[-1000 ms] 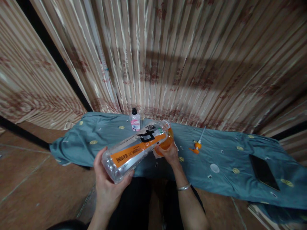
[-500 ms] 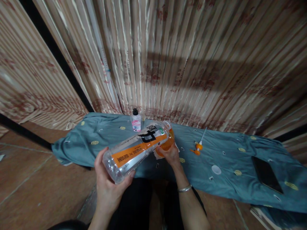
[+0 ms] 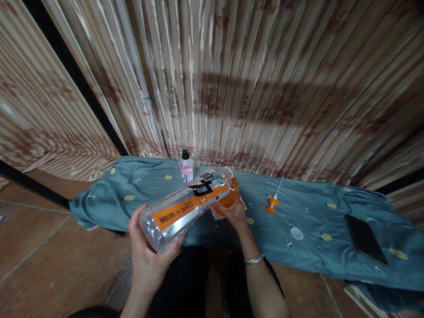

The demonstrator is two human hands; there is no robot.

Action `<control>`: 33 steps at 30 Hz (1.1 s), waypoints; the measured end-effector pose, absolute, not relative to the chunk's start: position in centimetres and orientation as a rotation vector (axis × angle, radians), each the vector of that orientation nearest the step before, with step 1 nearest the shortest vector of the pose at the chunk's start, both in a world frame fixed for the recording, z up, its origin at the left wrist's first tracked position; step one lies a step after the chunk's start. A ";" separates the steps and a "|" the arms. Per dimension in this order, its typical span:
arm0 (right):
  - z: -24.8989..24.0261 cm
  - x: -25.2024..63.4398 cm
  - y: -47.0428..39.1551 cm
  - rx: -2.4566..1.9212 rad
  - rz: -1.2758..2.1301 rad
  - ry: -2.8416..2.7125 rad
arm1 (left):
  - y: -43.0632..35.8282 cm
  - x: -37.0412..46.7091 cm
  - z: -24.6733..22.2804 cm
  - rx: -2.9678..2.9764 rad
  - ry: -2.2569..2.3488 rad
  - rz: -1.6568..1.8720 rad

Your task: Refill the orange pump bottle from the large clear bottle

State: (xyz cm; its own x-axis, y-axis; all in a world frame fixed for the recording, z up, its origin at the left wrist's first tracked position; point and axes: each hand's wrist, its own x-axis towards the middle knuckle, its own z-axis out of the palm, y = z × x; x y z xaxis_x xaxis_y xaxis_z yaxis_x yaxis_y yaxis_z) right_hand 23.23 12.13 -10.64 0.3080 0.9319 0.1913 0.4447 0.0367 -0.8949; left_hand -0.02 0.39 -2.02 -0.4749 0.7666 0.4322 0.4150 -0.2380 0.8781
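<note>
My left hand (image 3: 152, 251) is closed around the base of a large clear plastic bottle (image 3: 185, 205) with an orange and silver label. The bottle is tilted, its neck up and to the right, over an orange bottle (image 3: 232, 194). My right hand (image 3: 234, 214) grips that orange bottle, which stands on a pale tissue (image 3: 217, 215). The clear bottle hides part of the orange one, and I cannot see liquid flowing between them. To the right lies an orange pump head (image 3: 273, 203) with a clear tube.
A small bottle with a black cap (image 3: 186, 168) stands behind the clear bottle. On the blue-green cloth (image 3: 311, 198) to the right are a white disc (image 3: 297, 233) and a black phone (image 3: 365, 238). Dark poles flank the cloth, and a striped curtain (image 3: 232, 88) hangs behind.
The view has shifted very slightly. Both hands keep their grips, and the clear bottle stays tilted over the orange one.
</note>
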 end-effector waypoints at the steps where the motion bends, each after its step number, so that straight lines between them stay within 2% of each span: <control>1: -10.6 23.2 12.1 -1.581 0.605 -1.294 | 0.4 -0.2 -2.1 1.420 1.720 1.759; 22: -11.3 23.6 12.2 -1.615 0.603 -1.330 | 1.1 -2.4 -3.3 1.444 1.641 1.647; 33: -11.5 23.5 12.4 -1.568 0.595 -1.328 | 0.7 -0.3 -1.2 1.417 1.668 1.711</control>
State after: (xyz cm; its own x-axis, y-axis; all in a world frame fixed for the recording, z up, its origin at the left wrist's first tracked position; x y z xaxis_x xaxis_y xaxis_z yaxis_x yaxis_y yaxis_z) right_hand 23.50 12.41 -11.53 0.2885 0.9343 0.2092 0.4654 0.0541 -0.8834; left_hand -0.30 0.69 -1.24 -0.4313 0.8113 0.3947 0.3737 -0.2376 0.8966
